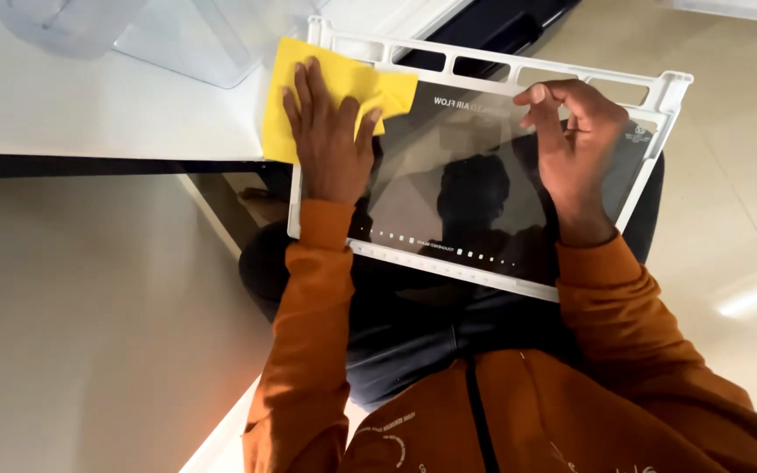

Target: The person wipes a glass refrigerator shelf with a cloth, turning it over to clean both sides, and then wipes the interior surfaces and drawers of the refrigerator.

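One yellow cloth [326,83], one glass shelf [466,175], two hands [330,131].

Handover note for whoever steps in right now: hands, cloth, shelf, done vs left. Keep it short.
Left hand: flat, palm down on the yellow cloth, pressing it onto the far left corner of the glass shelf.
Right hand: steadies the shelf from the right side, fingers on the glass near the slotted edge of the white frame.
Shelf: lies across the person's lap, its far left corner at the white table.
Done: cloth is on the glass; how much has been wiped cannot be told.
Left: the middle and right of the glass, judging by where the cloth sits.
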